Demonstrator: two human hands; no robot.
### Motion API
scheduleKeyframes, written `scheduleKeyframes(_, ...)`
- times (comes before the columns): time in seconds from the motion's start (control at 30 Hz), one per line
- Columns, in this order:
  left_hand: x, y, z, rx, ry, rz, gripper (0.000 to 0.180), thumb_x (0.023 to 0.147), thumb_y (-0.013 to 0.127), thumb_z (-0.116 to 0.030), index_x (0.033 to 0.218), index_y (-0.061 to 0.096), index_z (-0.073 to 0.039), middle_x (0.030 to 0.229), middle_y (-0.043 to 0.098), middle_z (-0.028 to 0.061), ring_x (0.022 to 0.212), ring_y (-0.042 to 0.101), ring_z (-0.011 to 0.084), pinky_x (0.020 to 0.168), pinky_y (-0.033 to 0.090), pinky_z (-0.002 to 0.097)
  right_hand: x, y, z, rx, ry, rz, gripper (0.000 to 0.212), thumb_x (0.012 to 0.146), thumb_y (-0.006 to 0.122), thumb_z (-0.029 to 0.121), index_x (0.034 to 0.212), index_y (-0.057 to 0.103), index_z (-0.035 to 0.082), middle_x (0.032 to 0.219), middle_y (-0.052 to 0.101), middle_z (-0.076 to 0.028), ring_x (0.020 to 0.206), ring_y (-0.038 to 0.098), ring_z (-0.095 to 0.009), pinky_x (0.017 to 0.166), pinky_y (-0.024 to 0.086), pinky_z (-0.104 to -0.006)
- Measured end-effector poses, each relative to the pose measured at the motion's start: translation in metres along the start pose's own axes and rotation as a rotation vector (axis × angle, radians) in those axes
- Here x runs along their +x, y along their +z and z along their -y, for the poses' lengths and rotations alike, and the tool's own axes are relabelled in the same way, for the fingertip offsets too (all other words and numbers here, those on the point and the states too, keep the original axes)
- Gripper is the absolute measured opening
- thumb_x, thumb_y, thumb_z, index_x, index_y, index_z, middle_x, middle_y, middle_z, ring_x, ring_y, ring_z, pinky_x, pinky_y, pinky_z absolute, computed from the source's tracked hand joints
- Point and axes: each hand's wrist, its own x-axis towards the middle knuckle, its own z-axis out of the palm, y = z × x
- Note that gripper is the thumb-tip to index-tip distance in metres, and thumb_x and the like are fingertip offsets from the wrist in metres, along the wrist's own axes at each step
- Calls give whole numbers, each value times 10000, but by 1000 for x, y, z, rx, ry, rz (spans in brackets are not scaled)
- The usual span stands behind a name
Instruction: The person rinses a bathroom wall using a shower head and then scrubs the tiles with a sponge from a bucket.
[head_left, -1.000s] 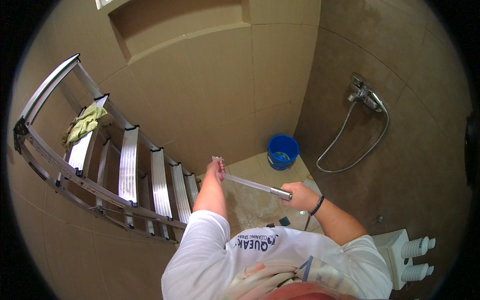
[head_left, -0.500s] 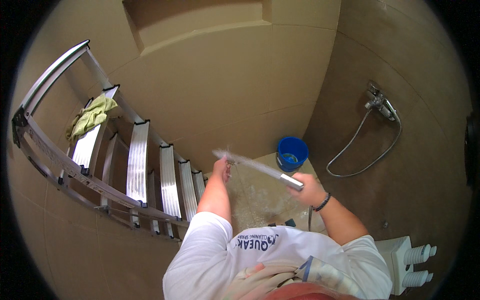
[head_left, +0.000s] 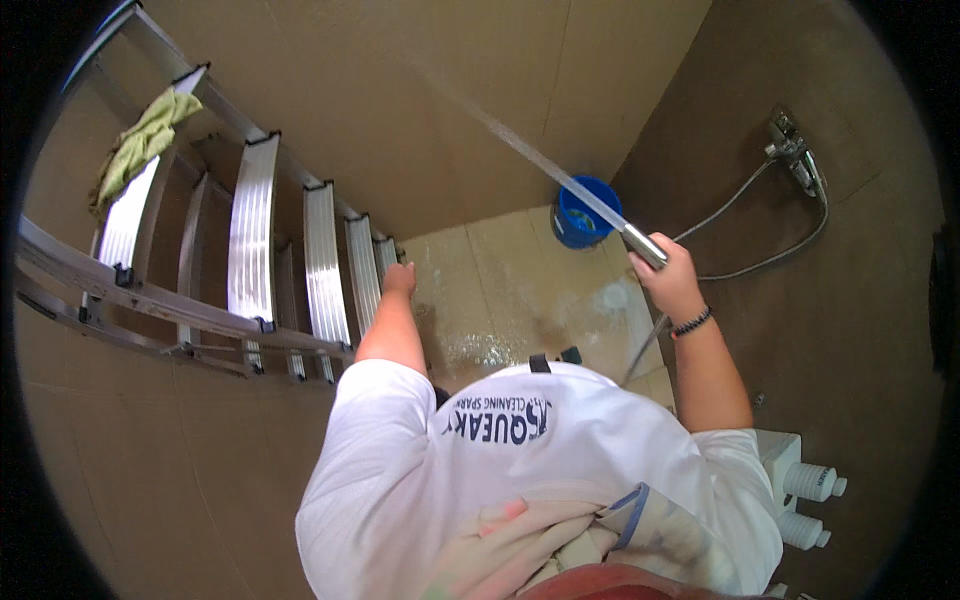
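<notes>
My right hand (head_left: 668, 275) is closed around a chrome hand shower (head_left: 641, 244). A straight jet of water (head_left: 540, 162) shoots from it up and left toward the far wall, passing over a blue bucket (head_left: 570, 228). The metal hose (head_left: 645, 345) hangs below my right hand. My left hand (head_left: 400, 279) is held out beside the lower steps of an aluminium stepladder (head_left: 325, 265). Its fingers look curled in, and I see nothing in them. Whether it touches the ladder is unclear.
A yellow-green cloth (head_left: 145, 145) lies over an upper ladder step. The tiled floor (head_left: 480, 290) is wet. A chrome shower mixer (head_left: 795, 160) is fixed to the right wall. White bottles (head_left: 812, 482) stick out from a pale container at lower right.
My left hand has left the water jet and moved left to the ladder. The hand shower has moved right, and its jet now reaches the wall. The view has tilted down.
</notes>
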Motion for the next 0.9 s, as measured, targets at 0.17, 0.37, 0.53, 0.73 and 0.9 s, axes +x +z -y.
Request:
scheduleKeyframes(0.17, -16, 6, 2, -294, -225, 188, 414, 749, 479, -325, 939, 511, 41, 989, 503, 230, 932, 474, 358, 789, 381, 407, -22, 41, -81, -137, 185, 172, 174, 648, 579, 150, 648, 483, 6, 598, 502, -166, 533, 483, -296, 511, 398, -332)
scheduleKeyframes(0.37, -27, 13, 41, -199, -218, 168, 414, 748, 478, -328, 930, 513, 43, 992, 506, 218, 938, 475, 347, 794, 380, 388, -12, 18, -65, -24, 185, 39, 174, 661, 582, 138, 652, 462, 13, 532, 441, -122, 479, 416, -194, 477, 370, -296)
scheduleKeyframes(0.53, -42, 20, 32, -85, -83, 164, 419, 746, 479, -329, 939, 508, 42, 988, 508, 215, 935, 476, 340, 795, 379, 379, -8, -15, -56, 34, 116, -194, 150, 665, 590, 115, 698, 490, 9, 567, 470, -118, 492, 436, -173, 492, 377, -282)
scheduleKeyframes(0.73, -60, 27, 16, -313, -225, 144, 395, 746, 467, -314, 883, 527, 52, 979, 508, 218, 943, 475, 328, 799, 374, 367, -35, -8, -114, -205, 298, 50, 180, 665, 575, 163, 675, 474, 15, 608, 499, -170, 551, 484, -309, 522, 396, -343)
scheduleKeyframes(0.9, -80, 32, 15, -276, -190, 108, 376, 724, 489, -294, 886, 535, 42, 991, 511, 212, 958, 475, 314, 808, 369, 354, -50, -27, -118, -134, 276, 9, 179, 664, 576, 164, 688, 483, 13, 634, 506, -171, 596, 497, -319, 545, 400, -343)
